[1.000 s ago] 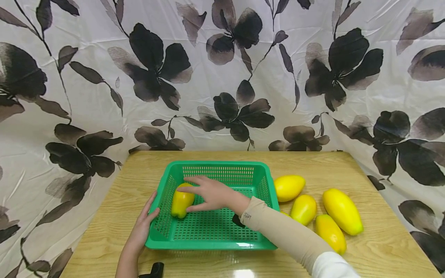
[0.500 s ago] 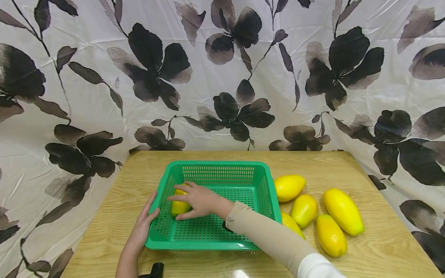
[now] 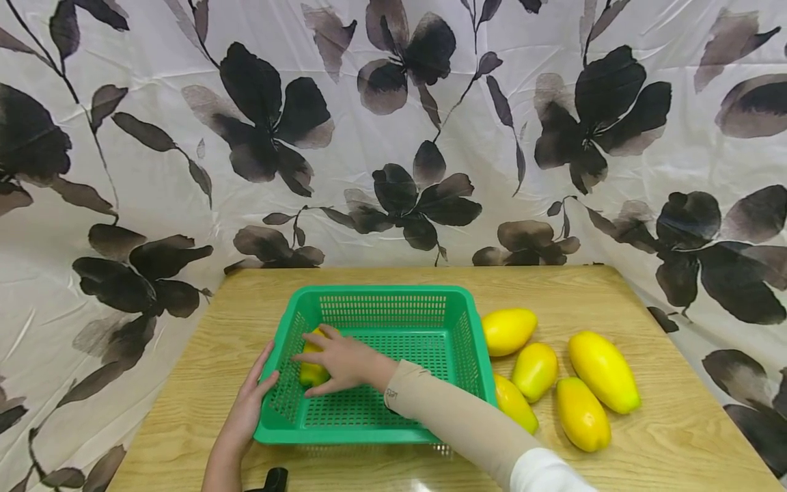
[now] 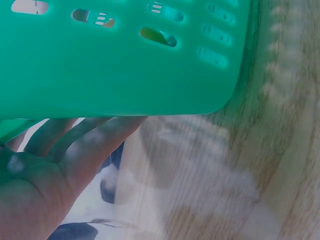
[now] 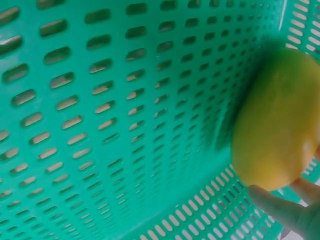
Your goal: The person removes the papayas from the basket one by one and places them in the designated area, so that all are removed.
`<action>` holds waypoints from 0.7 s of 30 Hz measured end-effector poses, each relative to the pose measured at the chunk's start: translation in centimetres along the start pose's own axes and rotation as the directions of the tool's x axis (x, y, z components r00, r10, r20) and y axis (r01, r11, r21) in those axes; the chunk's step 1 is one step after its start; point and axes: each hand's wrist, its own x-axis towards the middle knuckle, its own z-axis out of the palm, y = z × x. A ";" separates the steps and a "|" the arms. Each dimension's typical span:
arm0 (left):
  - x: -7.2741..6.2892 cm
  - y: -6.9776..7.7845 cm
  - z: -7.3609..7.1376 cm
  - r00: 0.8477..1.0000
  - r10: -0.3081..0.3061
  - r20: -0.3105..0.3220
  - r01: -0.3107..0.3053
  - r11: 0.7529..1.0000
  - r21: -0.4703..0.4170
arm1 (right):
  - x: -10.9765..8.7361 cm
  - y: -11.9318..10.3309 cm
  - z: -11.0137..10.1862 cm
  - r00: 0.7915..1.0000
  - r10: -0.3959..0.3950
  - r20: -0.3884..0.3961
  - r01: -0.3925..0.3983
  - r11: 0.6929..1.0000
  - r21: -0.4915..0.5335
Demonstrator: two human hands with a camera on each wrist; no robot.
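Note:
A green plastic basket (image 3: 381, 436) with slotted walls stands on the table. Inside, near its left wall, lies a yellow mango (image 3: 312, 375) with a greenish end. My right hand (image 3: 344, 359) reaches over this mango with spread fingers, which partly hide it from the head camera. In the right wrist view, fingertips (image 5: 272, 202) touch or nearly touch one end of the mango (image 5: 280, 120). My left hand (image 3: 243, 403) rests against the basket's left side, fingers fairly straight along the outer wall. The left wrist view shows that hand (image 4: 65, 170) beside the basket wall (image 4: 120, 85).
Several yellow mangoes lie on the wooden table (image 3: 203, 383) right of the basket, one mango (image 3: 515, 403) close to its wall and another mango (image 3: 604, 371) farther right. A black object (image 3: 277, 478) shows at the front edge. Floral cloth (image 3: 393, 137) hangs behind.
My right hand has moved left and slightly down over the mango in the basket, covering more of it. The left hand keeps its place. The view has shifted slightly.

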 end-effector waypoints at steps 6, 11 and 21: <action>0.0 0.0 0.0 1.000 0.000 -0.002 0.000 1.000 -0.005 | 0.8 -0.2 0.3 0.999 0.029 0.026 -0.028 0.999 -0.022; 0.0 -0.1 0.0 1.000 -0.002 -0.007 0.002 1.000 -0.006 | 1.0 0.1 0.4 0.999 0.039 0.020 -0.038 0.998 -0.043; -0.1 0.0 0.0 1.000 0.001 -0.001 -0.001 1.000 -0.013 | 1.4 0.0 0.7 0.997 0.034 0.069 -0.025 0.992 -0.125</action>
